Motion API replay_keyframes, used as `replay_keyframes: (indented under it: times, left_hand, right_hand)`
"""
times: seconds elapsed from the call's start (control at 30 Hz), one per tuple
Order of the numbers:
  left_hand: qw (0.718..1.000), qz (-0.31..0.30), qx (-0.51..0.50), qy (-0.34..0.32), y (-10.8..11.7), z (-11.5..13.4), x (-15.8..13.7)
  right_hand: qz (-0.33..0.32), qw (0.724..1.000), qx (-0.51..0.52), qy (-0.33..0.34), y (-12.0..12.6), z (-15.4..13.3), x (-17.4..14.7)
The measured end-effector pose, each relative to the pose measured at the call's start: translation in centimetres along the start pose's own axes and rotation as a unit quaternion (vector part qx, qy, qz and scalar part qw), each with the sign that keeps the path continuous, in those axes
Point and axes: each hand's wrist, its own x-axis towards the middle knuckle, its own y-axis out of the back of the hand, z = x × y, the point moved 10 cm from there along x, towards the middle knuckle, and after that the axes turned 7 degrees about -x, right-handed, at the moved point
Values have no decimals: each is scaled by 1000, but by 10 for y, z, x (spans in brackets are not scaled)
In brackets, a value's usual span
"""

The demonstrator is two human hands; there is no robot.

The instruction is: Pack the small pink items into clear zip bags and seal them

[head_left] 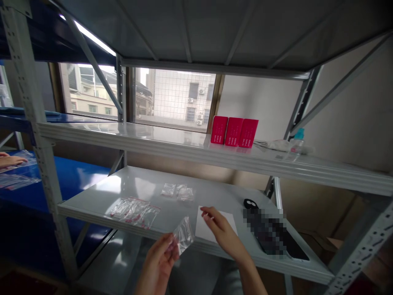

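Boxes (233, 132) stand a shelf above packets (185, 194), left hand (160, 255) pinching a bag (184, 237), right hand (223, 230) over paper (202, 230), grip unclear.

On the lower shelf (221, 192), plastic bags (135, 211) lie spread at the left front, with small packets (185, 194) behind them to the right. Right of the bags, a sheet (201, 227) lies near the front edge beneath the right hand (217, 224); partly pixelated objects (296, 246) lie right of it. On the upper shelf (172, 136), three boxes (233, 132) stand side by side, left of a bottle (297, 144).
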Motion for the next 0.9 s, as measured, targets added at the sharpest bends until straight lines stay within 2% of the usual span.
replay_keyframes:
  times: [0.07, 0.13, 0.23, 0.3, 0.4, 0.53, 0.6, 0.67, 0.7, 0.77, 0.83, 0.9]
  left_hand:
    - [999, -15, 7, 33, 2, -15, -6]
    - [998, -17, 6, 65, 7, -28, -9]
    - [996, -4, 12, 86, 16, -39, -9]
    - [997, -4, 36, 70, 18, -37, -9]
    - [995, -28, 88, 27, 13, -30, -12]
    - [981, -62, 182, -8, 13, -25, -17]
    - [956, -81, 280, -43, 9, -19, -10]
    - [896, -112, 409, -134, -11, -8, 1]
    - [849, -137, 474, -190, -28, -4, 8]
    - [733, -207, 583, -284, -70, -12, 19]
    - [619, -279, 664, -313, -102, -39, 33]
    - [538, -313, 718, -312, -118, -64, 47]
  right_hand:
    - [-90, 993, 70, 10, -31, -25, -24]
    - [-123, 983, 136, -11, -54, -29, -43]
    - [-99, 958, 255, -84, -76, -4, -64]
    - [-75, 931, 335, -123, -87, 13, -73]
    - [-53, 900, 409, -141, -100, 23, -82]
    - [-38, 892, 424, -154, -106, 27, -88]
    - [-23, 897, 411, -163, -101, 35, -93]
    - [0, 902, 398, -168, -87, 48, -102]
    - [7, 906, 388, -170, -79, 55, -109]
    - [2, 919, 354, -173, -66, 70, -124]
    - [-18, 936, 306, -170, -56, 83, -139]
    - [-28, 947, 271, -171, -50, 96, -153]
